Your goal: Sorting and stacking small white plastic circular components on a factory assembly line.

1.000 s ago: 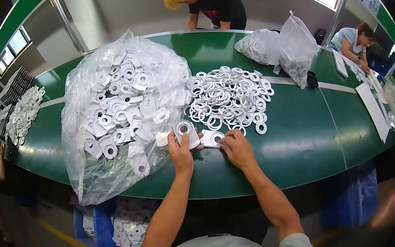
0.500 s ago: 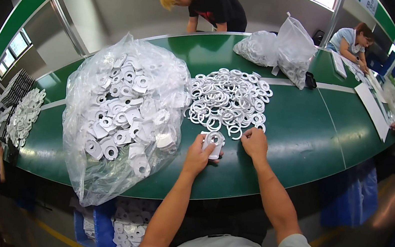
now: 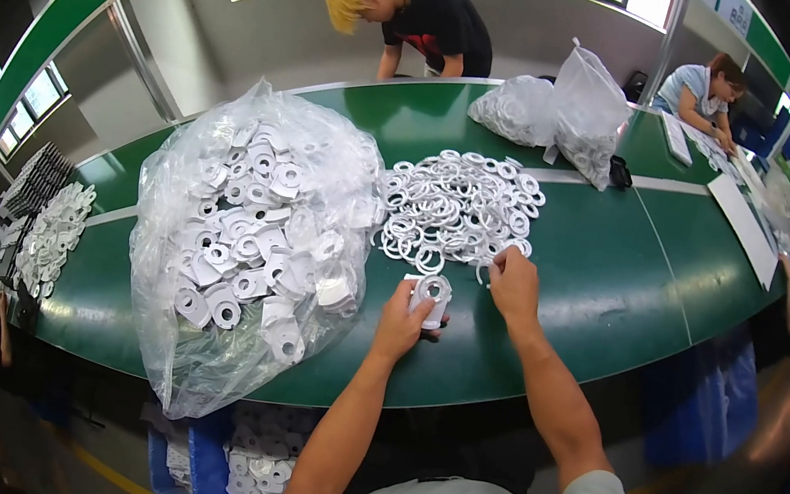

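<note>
My left hand (image 3: 399, 323) is closed around a white plastic part (image 3: 437, 316), a flat plate with a round raised hole, and the thumb lies on its face. To its right, my right hand (image 3: 517, 286) has its fingers pinched together at the near edge of the ring pile. A thin white ring (image 3: 482, 274) shows at those fingertips, partly hidden by them. The pile of white rings (image 3: 456, 205) lies just beyond both hands on the green table (image 3: 583, 274).
Left of me, a large clear plastic bag (image 3: 158, 244) lies open, full of similar white plates (image 3: 255, 237). Tied bags of parts (image 3: 586, 112) stand at the back. A white panel (image 3: 741, 227) lies at right. Below the table edge is a blue bin (image 3: 213, 464). Other people work across and beside the table.
My right hand stays at the pile's edge, and the ring beside it is now at its fingertips. My left hand still holds the white part, slightly turned. The view has shifted a little.
</note>
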The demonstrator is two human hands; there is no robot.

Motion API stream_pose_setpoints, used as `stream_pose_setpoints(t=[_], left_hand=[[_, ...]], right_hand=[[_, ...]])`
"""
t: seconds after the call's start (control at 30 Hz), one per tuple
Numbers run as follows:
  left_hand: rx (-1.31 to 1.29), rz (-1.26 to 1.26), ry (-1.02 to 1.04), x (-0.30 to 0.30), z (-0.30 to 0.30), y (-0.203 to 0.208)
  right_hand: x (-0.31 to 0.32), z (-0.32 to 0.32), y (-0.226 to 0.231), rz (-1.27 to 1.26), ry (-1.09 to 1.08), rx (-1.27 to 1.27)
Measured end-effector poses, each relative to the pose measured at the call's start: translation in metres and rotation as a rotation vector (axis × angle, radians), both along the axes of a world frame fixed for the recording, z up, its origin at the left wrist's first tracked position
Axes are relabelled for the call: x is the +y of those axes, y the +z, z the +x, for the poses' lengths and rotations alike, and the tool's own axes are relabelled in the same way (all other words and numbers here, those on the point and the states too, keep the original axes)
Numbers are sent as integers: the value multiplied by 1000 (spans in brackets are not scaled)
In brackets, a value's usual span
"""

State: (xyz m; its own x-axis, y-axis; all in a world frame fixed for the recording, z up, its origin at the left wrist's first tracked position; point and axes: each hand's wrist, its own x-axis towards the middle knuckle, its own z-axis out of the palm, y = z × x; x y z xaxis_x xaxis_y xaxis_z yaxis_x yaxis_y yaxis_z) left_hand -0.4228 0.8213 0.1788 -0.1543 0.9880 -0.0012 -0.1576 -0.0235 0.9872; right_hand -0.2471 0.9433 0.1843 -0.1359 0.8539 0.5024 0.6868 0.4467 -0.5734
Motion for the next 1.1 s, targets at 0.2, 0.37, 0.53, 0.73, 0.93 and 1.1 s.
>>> stream_pose_setpoints(t=[0.2, 0.37, 0.53, 0.73, 0.93, 1.1], left_hand=[[-4, -11, -11, -1, 1, 2], [1, -4, -9, 1, -3, 1], [-50, 15, -28, 5, -2, 3], [-95, -23, -33, -1, -3, 5], [-178, 20, -80, 3, -7, 1], [-361, 21, -67, 1, -5, -2]], right_hand=[[-1, 21, 16, -230, 22, 242], [-8, 21, 36, -445, -129, 329], [-3, 27, 27, 95, -51, -47], [-7, 21, 26, -474, 137, 805], [-40, -4, 41, -930, 340, 1001], [-47, -21, 28, -933, 363, 819]])
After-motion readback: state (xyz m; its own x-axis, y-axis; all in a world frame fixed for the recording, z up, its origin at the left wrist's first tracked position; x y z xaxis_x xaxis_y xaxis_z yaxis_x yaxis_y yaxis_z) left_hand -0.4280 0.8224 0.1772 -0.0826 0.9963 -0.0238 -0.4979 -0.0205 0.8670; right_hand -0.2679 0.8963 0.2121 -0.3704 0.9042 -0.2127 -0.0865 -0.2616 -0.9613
